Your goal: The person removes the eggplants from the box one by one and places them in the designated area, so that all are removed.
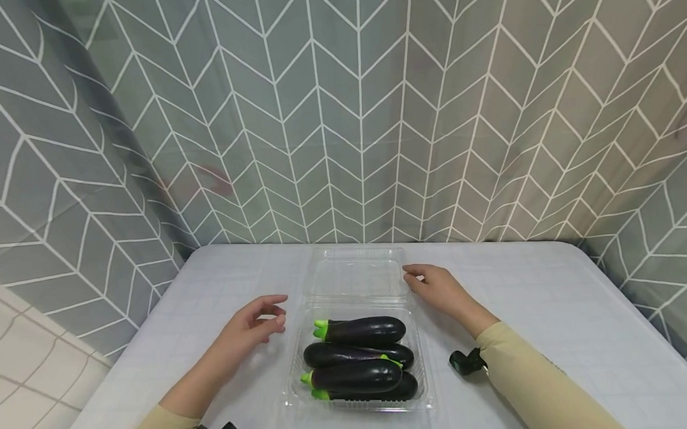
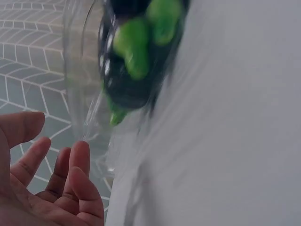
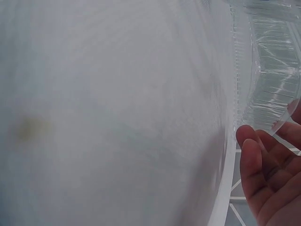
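Observation:
A clear plastic clamshell box (image 1: 294, 396) stands unfolded on the white table, its transparent lid (image 1: 354, 271) laid back toward the wall. Several dark purple eggplants (image 1: 356, 375) with green stem ends lie crosswise in its base. To the left of the base my left hand (image 1: 259, 324) hovers with loosely bent fingers and nothing in them; its wrist view shows the box and blurred green eggplant stems (image 2: 134, 47) beyond the fingers. At the lid's right edge are the fingertips of my right hand (image 1: 435, 287), loosely bent. The right wrist view has them against the lid's rim.
White cloth covers the table (image 1: 231, 277) on both sides of the box. A grey curtain (image 1: 339, 112) with white chevron lines hangs behind and at the sides. Black wrist cameras (image 1: 466, 361) are strapped at both sleeves. Pale tiles (image 1: 22, 363) show at lower left.

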`<act>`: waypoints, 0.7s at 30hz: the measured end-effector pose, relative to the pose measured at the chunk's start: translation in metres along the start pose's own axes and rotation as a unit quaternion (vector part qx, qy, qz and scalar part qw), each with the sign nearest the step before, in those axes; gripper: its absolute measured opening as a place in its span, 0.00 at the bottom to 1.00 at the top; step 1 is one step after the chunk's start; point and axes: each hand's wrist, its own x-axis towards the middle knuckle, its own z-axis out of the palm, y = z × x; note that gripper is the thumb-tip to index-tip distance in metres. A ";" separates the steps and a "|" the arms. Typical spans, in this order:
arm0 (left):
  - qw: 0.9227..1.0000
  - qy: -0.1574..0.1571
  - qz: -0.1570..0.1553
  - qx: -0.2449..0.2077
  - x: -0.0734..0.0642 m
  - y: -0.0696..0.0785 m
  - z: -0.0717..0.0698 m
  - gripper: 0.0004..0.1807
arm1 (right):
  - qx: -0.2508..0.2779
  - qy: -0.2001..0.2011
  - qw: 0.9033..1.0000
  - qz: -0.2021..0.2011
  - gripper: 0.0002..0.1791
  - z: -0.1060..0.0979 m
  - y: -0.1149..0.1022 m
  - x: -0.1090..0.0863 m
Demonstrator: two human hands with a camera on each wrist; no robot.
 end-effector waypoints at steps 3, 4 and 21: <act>1.000 0.001 -0.010 -0.011 -0.019 -0.002 0.008 0.25 | 0.002 -0.003 1.000 0.003 0.21 0.000 0.000 0.000; 1.000 -0.001 -0.016 -0.012 -0.025 -0.003 0.009 0.25 | 0.004 -0.004 1.000 0.003 0.21 0.000 0.000 0.000; 0.992 -0.118 0.009 -0.051 -0.047 -0.015 0.022 0.30 | 0.009 -0.004 1.000 0.011 0.22 -0.002 0.000 -0.001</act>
